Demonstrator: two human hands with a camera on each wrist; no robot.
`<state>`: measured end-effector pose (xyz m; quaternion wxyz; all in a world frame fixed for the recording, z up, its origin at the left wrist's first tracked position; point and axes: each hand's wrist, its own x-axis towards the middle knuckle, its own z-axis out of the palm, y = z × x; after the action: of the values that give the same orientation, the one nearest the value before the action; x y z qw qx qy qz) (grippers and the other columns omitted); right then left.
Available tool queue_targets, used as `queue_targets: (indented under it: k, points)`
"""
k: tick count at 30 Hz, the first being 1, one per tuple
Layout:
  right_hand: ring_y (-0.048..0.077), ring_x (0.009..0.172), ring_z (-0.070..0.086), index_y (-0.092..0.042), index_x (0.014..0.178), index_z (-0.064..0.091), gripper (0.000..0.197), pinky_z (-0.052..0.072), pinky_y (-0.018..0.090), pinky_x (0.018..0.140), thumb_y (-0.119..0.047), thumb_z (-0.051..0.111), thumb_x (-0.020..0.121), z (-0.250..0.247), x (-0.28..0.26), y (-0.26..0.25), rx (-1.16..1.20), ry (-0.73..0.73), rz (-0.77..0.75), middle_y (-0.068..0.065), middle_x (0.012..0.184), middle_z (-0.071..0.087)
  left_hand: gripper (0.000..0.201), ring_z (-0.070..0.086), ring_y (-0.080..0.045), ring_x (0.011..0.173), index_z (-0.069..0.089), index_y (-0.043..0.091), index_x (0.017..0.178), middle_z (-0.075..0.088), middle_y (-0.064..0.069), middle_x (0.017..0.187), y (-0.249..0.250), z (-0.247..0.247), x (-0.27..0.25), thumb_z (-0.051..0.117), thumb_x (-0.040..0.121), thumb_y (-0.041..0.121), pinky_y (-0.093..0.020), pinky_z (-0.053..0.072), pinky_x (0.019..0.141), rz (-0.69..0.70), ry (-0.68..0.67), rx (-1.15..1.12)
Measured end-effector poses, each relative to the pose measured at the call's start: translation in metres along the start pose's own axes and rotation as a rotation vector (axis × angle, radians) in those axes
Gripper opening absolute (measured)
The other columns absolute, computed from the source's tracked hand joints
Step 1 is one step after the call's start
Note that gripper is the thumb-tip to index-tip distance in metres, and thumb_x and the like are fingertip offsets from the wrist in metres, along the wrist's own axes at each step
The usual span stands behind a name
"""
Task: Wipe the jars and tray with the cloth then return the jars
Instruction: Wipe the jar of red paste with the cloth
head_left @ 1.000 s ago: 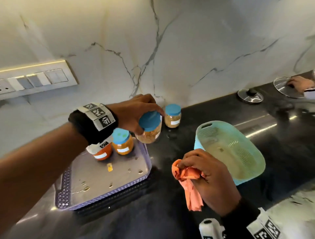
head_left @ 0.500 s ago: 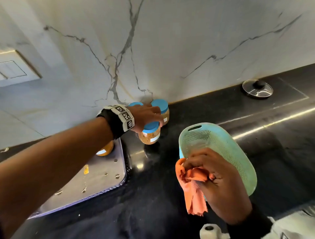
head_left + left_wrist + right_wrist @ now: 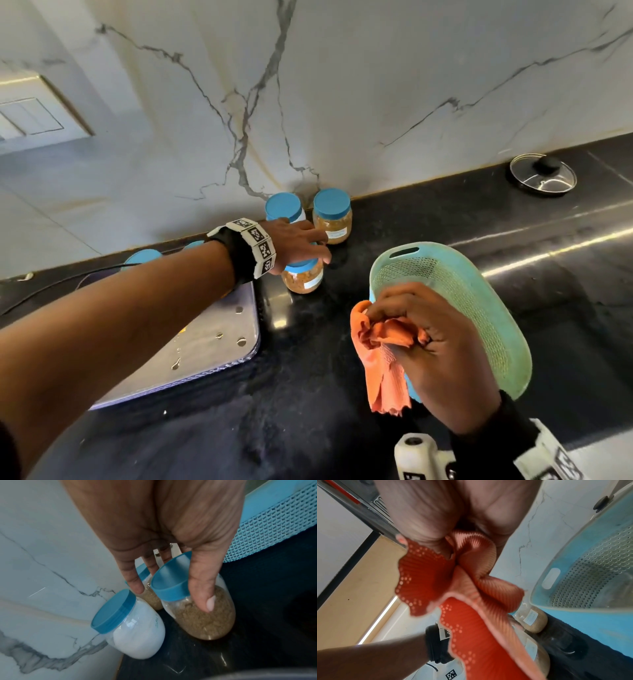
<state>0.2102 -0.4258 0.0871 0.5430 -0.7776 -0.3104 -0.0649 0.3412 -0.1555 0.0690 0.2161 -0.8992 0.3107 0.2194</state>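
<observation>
To clear the tray (image 3: 219, 346) for wiping, the left hand (image 3: 294, 240) loosely grasps a brown-filled jar (image 3: 197, 609) on the counter while the right hand (image 3: 435, 349) bunches the cloth (image 3: 383, 359).

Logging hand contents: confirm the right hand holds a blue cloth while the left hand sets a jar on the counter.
Wrong colour. The cloth in the right hand is orange, as the right wrist view shows. The rest stands: the left hand holds a blue-lidded jar on the black counter.
</observation>
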Motion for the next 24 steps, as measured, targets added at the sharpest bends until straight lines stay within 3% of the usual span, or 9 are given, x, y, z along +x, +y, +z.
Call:
queue_targets:
  k: [2,5,9,12,14,16,19,24]
  points:
    - [0.013,0.095,0.065,-0.025,0.09,0.071,0.028,0.049,0.019,0.082,-0.002,0.069,0.075,0.005,0.001,-0.003,0.003,-0.006,-0.005,-0.011,0.097,0.066,0.106,0.029,-0.028,0.144,0.02,0.042,0.154,0.019,0.003,0.16,0.0,0.004,-0.004,0.079,0.076,0.004,-0.049,0.05,0.098,-0.01,0.018,-0.007]
    - [0.012,0.096,0.065,-0.029,0.091,0.069,0.032,0.049,0.018,0.083,-0.002,0.068,0.075,0.018,0.003,-0.01,-0.019,-0.009,-0.015,-0.012,0.097,0.066,0.107,0.02,-0.028,0.151,0.013,0.042,0.157,0.01,0.004,0.166,-0.003,0.011,-0.024,0.077,0.08,0.007,-0.049,0.046,0.105,-0.072,0.111,-0.076]
    - [0.01,0.097,0.064,-0.031,0.094,0.068,0.047,0.048,0.016,0.084,0.011,0.073,0.072,0.038,0.001,-0.02,-0.054,-0.028,-0.027,-0.014,0.098,0.066,0.095,0.025,-0.027,0.149,0.025,0.036,0.157,0.027,0.002,0.164,-0.016,0.03,-0.077,0.079,0.082,0.019,-0.046,0.039,0.113,-0.275,0.383,-0.434]
    - [0.01,0.096,0.065,-0.03,0.093,0.069,0.053,0.047,0.014,0.084,0.018,0.075,0.07,0.061,-0.001,-0.03,-0.045,-0.047,-0.011,-0.013,0.098,0.066,0.083,0.035,-0.031,0.144,0.034,0.024,0.156,0.04,-0.008,0.157,-0.029,0.06,-0.13,0.077,0.085,0.015,-0.038,0.028,0.117,-0.436,0.569,-0.624]
    - [0.01,0.096,0.065,-0.03,0.093,0.07,0.047,0.046,0.012,0.084,0.011,0.071,0.071,0.079,-0.002,-0.038,-0.008,-0.063,-0.011,-0.013,0.098,0.066,0.078,0.039,-0.033,0.141,0.037,0.021,0.154,0.046,-0.011,0.153,-0.033,0.084,-0.165,0.075,0.087,0.011,-0.038,0.028,0.116,-0.555,0.628,-0.703]
    - [0.01,0.097,0.065,-0.031,0.093,0.07,0.044,0.046,0.011,0.084,0.007,0.067,0.07,0.095,-0.005,-0.045,0.026,-0.087,0.001,-0.012,0.098,0.066,0.076,0.041,-0.034,0.139,0.039,0.019,0.153,0.048,-0.013,0.151,-0.034,0.11,-0.193,0.073,0.086,0.005,-0.04,0.031,0.114,-0.65,0.651,-0.77]
    - [0.008,0.099,0.064,-0.032,0.095,0.069,0.054,0.046,0.009,0.084,0.016,0.07,0.073,0.115,-0.007,-0.051,-0.025,-0.141,0.024,-0.014,0.101,0.066,0.078,0.042,-0.033,0.139,0.038,0.02,0.153,0.049,-0.012,0.15,-0.038,0.148,-0.222,0.069,0.085,-0.002,-0.04,0.031,0.113,-0.745,0.632,-0.844]
    - [0.002,0.102,0.062,-0.039,0.096,0.067,0.06,0.046,0.005,0.082,0.016,0.073,0.073,0.143,-0.005,-0.066,-0.126,-0.188,0.031,-0.02,0.104,0.064,0.096,0.043,-0.032,0.14,0.028,0.016,0.157,0.047,-0.015,0.153,-0.052,0.185,-0.243,0.081,0.078,0.005,-0.039,0.034,0.113,-0.815,0.588,-1.002]
